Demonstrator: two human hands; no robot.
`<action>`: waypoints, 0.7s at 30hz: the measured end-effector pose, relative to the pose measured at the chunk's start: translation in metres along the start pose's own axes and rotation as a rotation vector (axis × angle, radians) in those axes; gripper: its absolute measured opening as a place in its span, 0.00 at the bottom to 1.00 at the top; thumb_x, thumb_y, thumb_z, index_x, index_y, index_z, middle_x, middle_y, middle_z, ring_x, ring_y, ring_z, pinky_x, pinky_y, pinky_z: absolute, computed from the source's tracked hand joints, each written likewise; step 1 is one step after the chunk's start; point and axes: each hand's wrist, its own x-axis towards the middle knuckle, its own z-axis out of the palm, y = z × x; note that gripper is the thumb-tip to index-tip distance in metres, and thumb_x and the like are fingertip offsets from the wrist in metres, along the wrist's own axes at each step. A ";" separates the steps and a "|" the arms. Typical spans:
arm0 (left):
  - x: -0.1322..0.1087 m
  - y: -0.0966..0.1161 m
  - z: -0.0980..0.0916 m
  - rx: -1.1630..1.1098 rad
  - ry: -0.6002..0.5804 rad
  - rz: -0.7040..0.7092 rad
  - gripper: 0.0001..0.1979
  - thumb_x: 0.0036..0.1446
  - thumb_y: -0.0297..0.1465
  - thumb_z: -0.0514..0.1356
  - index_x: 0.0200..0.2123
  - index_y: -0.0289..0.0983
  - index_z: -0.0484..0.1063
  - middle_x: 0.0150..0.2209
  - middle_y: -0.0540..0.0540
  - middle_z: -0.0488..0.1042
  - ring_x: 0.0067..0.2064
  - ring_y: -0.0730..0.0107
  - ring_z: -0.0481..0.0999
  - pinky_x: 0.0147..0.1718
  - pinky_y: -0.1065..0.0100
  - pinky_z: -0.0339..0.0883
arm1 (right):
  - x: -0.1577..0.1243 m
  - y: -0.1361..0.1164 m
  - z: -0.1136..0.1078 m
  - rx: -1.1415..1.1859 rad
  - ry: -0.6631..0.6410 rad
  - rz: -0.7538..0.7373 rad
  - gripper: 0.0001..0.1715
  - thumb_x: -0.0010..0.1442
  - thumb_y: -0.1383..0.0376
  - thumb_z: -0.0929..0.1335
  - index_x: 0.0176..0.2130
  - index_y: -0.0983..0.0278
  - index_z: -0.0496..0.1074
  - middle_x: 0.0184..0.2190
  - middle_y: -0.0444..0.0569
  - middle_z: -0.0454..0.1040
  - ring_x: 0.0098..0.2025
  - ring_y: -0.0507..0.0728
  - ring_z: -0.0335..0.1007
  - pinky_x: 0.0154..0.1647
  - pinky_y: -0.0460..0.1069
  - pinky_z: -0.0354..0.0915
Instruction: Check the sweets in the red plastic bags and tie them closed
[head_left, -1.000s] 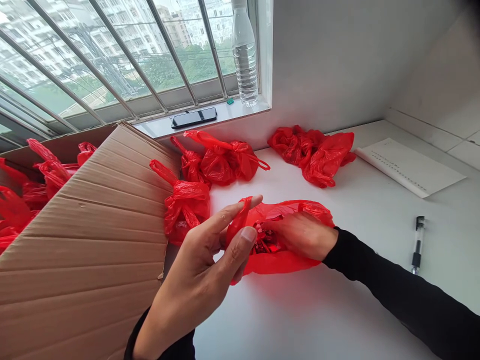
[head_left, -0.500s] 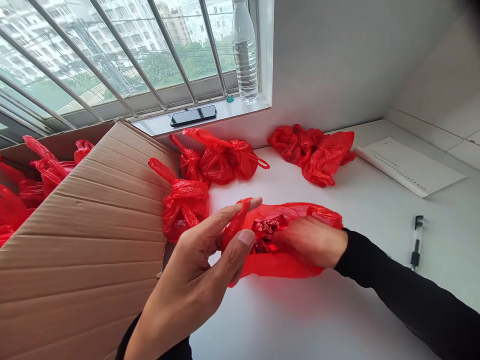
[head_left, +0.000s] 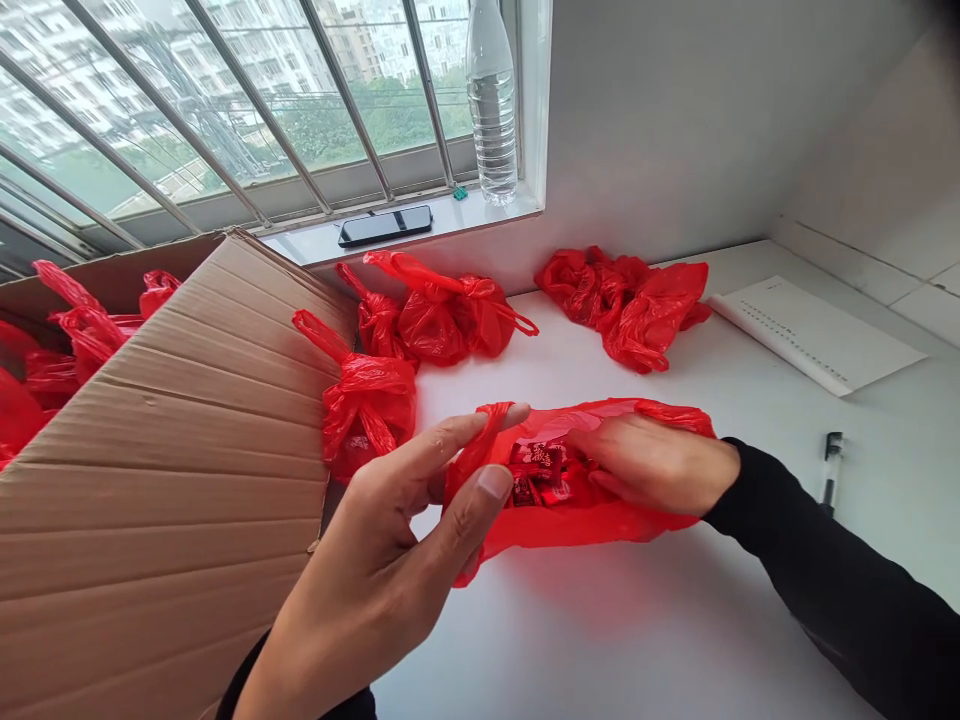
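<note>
My left hand (head_left: 405, 540) grips the left edge of a red plastic bag (head_left: 570, 525); a handle loops over the index finger and the thumb presses near it. Small dark-red wrapped packets (head_left: 540, 458) with light printed characters lie inside the bag's mouth. My right hand (head_left: 652, 455) reaches in from the right above them. Its fingers and thumb are apart and slightly blurred, and the fingertips are partly lost against the red contents. I see nothing plainly held between them.
A cardboard box (head_left: 172, 440) with red bags inside stands left. Several knotted red bags (head_left: 367, 400) sit beside and behind my work; more red bags (head_left: 630, 305) lie by the wall. Paper (head_left: 817, 330) and a pen (head_left: 831, 470) are right; a phone (head_left: 385, 226) and bottle (head_left: 493, 120) occupy the sill.
My right hand has drawn back a little to the right, showing more of the wrapped packets. The bag's right side has spread outward. My left hand keeps its hold on the handle.
</note>
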 end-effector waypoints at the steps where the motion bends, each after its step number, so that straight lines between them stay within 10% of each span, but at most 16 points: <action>1: -0.001 0.002 0.001 0.002 0.016 -0.008 0.19 0.63 0.46 0.61 0.55 0.49 0.74 0.19 0.55 0.64 0.21 0.74 0.63 0.19 0.73 0.63 | -0.003 0.002 -0.004 -0.007 -0.029 -0.038 0.10 0.63 0.71 0.64 0.43 0.63 0.72 0.37 0.49 0.77 0.38 0.57 0.72 0.40 0.50 0.62; 11: 0.002 -0.001 0.007 0.071 -0.101 0.061 0.13 0.66 0.40 0.59 0.51 0.45 0.74 0.22 0.54 0.69 0.22 0.74 0.68 0.19 0.74 0.66 | 0.013 0.012 -0.020 -0.024 0.012 0.281 0.07 0.65 0.69 0.62 0.39 0.62 0.69 0.34 0.48 0.75 0.35 0.57 0.72 0.30 0.49 0.56; 21: 0.002 -0.003 0.007 0.042 0.014 0.019 0.22 0.64 0.43 0.61 0.60 0.53 0.69 0.29 0.53 0.73 0.25 0.74 0.70 0.21 0.74 0.70 | 0.006 0.005 -0.023 -0.053 -0.071 0.199 0.07 0.65 0.67 0.64 0.44 0.61 0.69 0.31 0.47 0.75 0.32 0.57 0.72 0.27 0.49 0.52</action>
